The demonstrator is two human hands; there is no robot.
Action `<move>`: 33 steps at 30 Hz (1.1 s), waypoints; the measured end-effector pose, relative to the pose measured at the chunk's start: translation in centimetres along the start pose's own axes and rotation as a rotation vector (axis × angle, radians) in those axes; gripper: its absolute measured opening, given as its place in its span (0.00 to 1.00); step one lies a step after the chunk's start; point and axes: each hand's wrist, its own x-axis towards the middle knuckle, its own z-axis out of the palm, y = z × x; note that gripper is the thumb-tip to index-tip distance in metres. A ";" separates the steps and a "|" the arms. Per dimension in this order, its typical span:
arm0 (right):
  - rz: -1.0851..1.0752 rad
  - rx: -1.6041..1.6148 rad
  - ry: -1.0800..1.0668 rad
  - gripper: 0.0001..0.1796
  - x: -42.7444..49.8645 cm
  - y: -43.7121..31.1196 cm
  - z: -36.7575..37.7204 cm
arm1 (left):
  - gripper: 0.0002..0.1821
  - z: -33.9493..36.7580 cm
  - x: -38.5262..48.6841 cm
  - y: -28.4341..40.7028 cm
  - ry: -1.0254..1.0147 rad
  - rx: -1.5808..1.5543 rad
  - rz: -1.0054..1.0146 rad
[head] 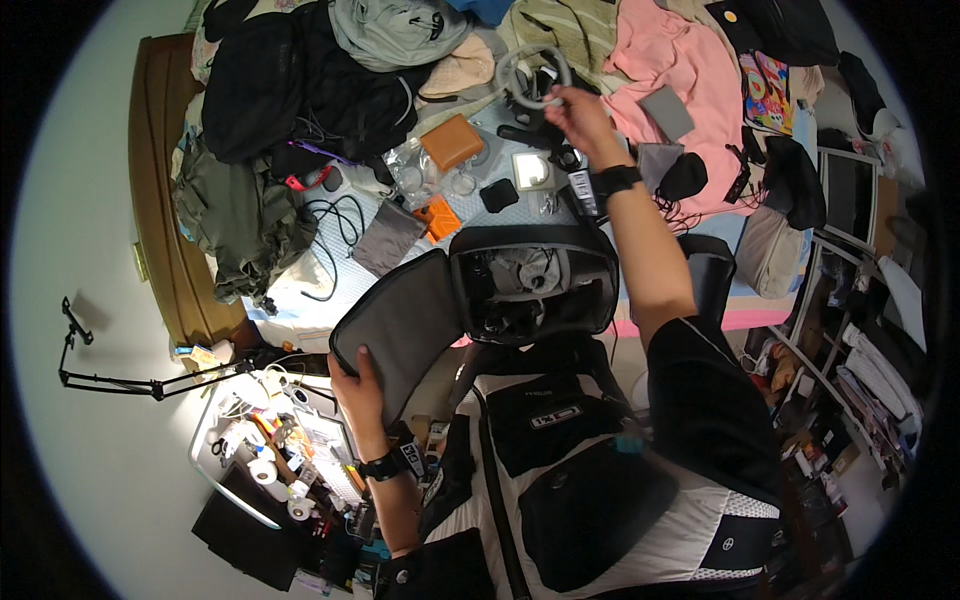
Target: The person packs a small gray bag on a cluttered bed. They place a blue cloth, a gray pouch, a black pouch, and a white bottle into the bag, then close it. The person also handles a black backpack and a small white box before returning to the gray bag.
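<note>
My left hand [358,397] grips the edge of the opened, grey-lined lid [405,330] of a black padded case, thumb on its inner side. The case body [534,234] stands open before me. A light-grey bundled item [534,270] and dark items [510,319] lie in its compartments; the dark ones are too dim to name. Farther out, my right hand [585,124] holds a grey ring-shaped item [501,73] by its near edge, above dark gear on the bed. Near that wrist are a black cylindrical item [525,136] and a small white square device [534,171].
A brown box [452,142], an orange item [438,218], a grey pouch [388,238] and a black cable [330,240] lie on the bed. Black backpacks [255,90] and a pink cloth [675,60] sit farther back. A lit, cluttered desk [225,480] stands at left, metal shelving [825,266] at right.
</note>
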 end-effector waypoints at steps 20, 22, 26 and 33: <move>-0.407 -1.334 -0.140 0.23 7.0 10.2 0.2 | 0.27 1.0 1.4 0.1 0.015 0.117 0.010; -0.369 -1.135 -0.148 0.20 5.8 9.2 1.9 | 0.29 1.3 1.4 -0.3 0.081 0.128 0.018; -0.498 -0.612 -0.087 0.20 3.6 1.4 1.9 | 0.31 1.6 2.1 -1.1 0.075 0.075 0.082; -0.433 -0.909 0.234 0.30 4.4 -5.4 -4.8 | 0.23 2.1 2.6 0.1 -0.006 0.123 -0.029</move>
